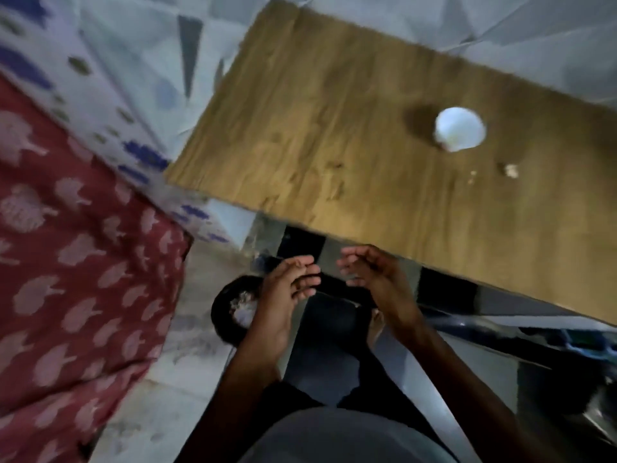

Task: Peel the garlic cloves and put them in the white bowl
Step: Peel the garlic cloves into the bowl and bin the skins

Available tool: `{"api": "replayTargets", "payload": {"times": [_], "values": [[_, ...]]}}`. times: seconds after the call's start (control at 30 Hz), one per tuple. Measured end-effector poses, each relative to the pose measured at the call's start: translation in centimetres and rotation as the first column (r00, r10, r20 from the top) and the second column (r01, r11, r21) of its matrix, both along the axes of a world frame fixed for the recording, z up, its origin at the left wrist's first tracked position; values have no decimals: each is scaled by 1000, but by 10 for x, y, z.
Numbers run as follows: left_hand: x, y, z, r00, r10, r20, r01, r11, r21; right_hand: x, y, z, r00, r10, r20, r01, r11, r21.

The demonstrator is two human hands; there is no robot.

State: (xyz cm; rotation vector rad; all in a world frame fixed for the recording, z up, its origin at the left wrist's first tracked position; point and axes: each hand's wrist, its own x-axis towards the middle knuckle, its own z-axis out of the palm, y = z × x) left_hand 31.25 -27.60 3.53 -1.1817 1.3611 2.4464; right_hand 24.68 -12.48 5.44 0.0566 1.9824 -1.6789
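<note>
Closest to the camera, a grey shirt front and dark trousers are seen, blurred, short of the near edge of the wooden table [334,128]. Just short of that edge, both bare hands are held in the air, palms turned toward each other with a gap left between them. The left hand [287,289] is shown with its fingers nearly straight and lying side by side. The right hand [377,279] is shown with its fingers spread a little and loosely curved. Nothing can be made out in either hand, though the picture is smeared by motion.

Partly hidden behind the left hand, below the table's near left corner, a round black bowl [227,315] is set on the pale floor, with a whitish, flaky heap inside it.

Left of the table, a red cloth [66,262] printed with pale pink leaf shapes is spread out, and beyond it a white fabric [110,91] with blue marks.

The table top is a flat rectangle of yellow-brown board with visible grain. On its right half, a small pale lump of garlic [510,170] lies with a few crumbs beside it. Just beyond, still on the table, the white bowl [460,129] stands upright, round and smooth; its contents cannot be told.
</note>
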Motion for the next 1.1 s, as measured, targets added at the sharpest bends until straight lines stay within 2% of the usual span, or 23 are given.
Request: {"api": "replayTargets", "payload": {"times": [0.2, 0.33, 0.47, 0.53, 0.63, 0.87, 0.93, 1.0, 1.03, 1.1], "values": [[-103, 116, 35, 983, -147, -112, 138, 987, -84, -78, 122, 36, 977, -201, -70, 196, 977, -79], [-163, 179, 42, 968, -182, -172, 159, 977, -143, -125, 187, 36, 967, -241, -86, 233, 968, -94], [-213, 220, 28, 952, -246, -185, 173, 925, -339, -167, 227, 22, 962, -268, -59, 263, 961, -88], [-233, 226, 12, 943, -299, -144, 191, 843, -502, -178, 235, 13, 963, -265, -53, 261, 963, -70], [-269, 243, -8, 918, -395, -30, 234, 601, -764, -201, 250, 1, 963, -265, -43, 263, 964, -42], [-337, 263, -49, 862, -487, 145, 310, 278, -909, -248, 261, -10, 954, -287, -86, 288, 958, -5], [-345, 264, -59, 814, -575, 83, 224, 179, -958, -260, 261, -12, 951, -296, -89, 299, 954, 18], [-354, 261, -66, 763, -622, 174, 252, 38, -967, -270, 261, -15, 949, -302, -93, 306, 952, 27], [-356, 259, -67, 732, -653, 191, 259, 7, -966, -274, 260, -17, 949, -301, -96, 305, 952, 30], [-362, 255, -73, 704, -694, 150, 243, 37, -969, -282, 258, -19, 949, -299, -99, 304, 952, 45]]}}
